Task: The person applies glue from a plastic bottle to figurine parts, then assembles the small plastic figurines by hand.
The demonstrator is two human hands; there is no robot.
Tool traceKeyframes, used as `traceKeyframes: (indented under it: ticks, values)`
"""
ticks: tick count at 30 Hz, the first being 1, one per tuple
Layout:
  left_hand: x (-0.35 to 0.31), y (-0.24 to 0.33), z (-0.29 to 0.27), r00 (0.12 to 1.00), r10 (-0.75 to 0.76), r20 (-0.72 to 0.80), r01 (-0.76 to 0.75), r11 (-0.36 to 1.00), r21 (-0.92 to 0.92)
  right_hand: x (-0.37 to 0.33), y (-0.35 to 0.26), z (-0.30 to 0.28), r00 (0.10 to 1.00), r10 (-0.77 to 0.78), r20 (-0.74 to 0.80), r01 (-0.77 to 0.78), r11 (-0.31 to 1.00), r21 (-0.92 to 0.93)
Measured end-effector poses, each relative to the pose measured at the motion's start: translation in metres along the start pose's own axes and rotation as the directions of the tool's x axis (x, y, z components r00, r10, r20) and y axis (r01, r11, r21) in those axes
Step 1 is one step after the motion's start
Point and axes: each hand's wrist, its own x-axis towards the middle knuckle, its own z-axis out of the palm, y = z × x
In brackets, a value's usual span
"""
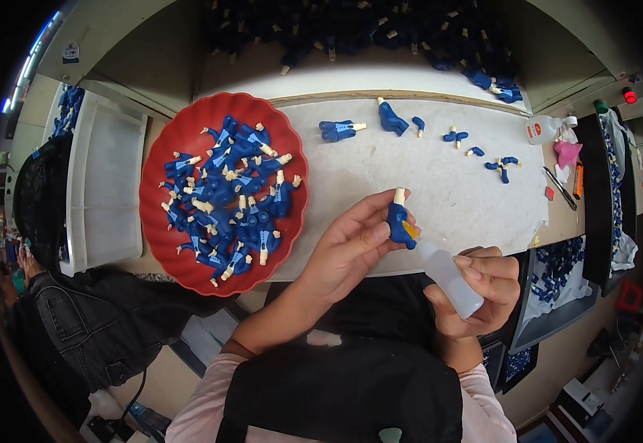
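I see the left hand (pixel 351 247) pinching a small, stiff, light blue torso (pixel 400 221) by its sides; the right hand (pixel 480 292) grips a soft squeeze bottle (pixel 448 275), nozzle touching it

The person wears a light pink top with long sleeves (pixel 211 402) and a black apron (pixel 344 399) over the front. Both hands are bare.

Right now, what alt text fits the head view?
The left hand holds a small blue plastic figure piece while the right hand touches a translucent squeeze bottle's orange tip to it. A round red plastic bowl holds many similar pieces.
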Motion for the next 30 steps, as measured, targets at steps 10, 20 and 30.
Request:
traceKeyframes:
  ticks: [10, 20, 30]
  values:
    - [0.0004, -0.0005, 0.0001, 1.000, -0.019, -0.007, 0.019, 1.000, -0.010, 0.0027, 0.0012, 0.0007, 1.000, -0.001, -0.004, 0.001, 1.000, 0.005]
    - [-0.0014, 0.0007, -0.0001, 0.999, -0.043, -0.006, 0.043, 0.999, -0.021, 0.0026, 0.0009, 0.0000, 1.000, -0.007, -0.030, 0.008, 1.000, 0.011]
    - [-0.0005, -0.0001, 0.0005, 0.999, -0.041, -0.022, 0.040, 0.999, -0.011, 0.0018, 0.0012, 0.0018, 1.000, -0.003, -0.020, 0.003, 1.000, 0.017]
